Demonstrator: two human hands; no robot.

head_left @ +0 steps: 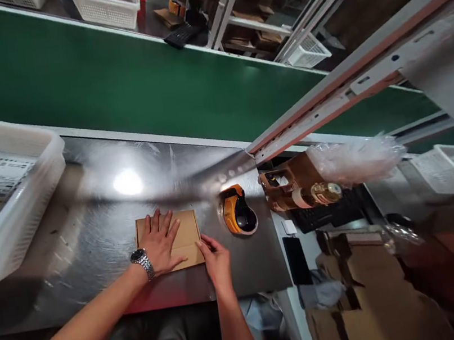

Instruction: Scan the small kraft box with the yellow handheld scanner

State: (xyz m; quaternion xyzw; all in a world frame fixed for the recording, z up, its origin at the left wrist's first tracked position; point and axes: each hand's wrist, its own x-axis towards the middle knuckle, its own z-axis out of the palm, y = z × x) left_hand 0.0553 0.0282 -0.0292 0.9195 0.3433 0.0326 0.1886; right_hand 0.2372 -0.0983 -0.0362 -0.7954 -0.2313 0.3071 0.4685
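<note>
A small flat cardboard box (188,227) lies closed on the metal table. My left hand (159,244), a watch on its wrist, presses flat on top of the box with its fingers spread. At the box's right edge, the thumb and fingers of my right hand (213,254) grip the corner; the fingertips are partly hidden. A short way right of that hand, an orange and black tape dispenser (231,215) rests on the table.
White plastic basket (44,200) with a printed label stands at left on the metal table (105,267). Beyond runs a green conveyor belt (113,90). A metal post (328,104) crosses at right, near tape rolls (320,194), a phone (297,262) and cardboard (382,294).
</note>
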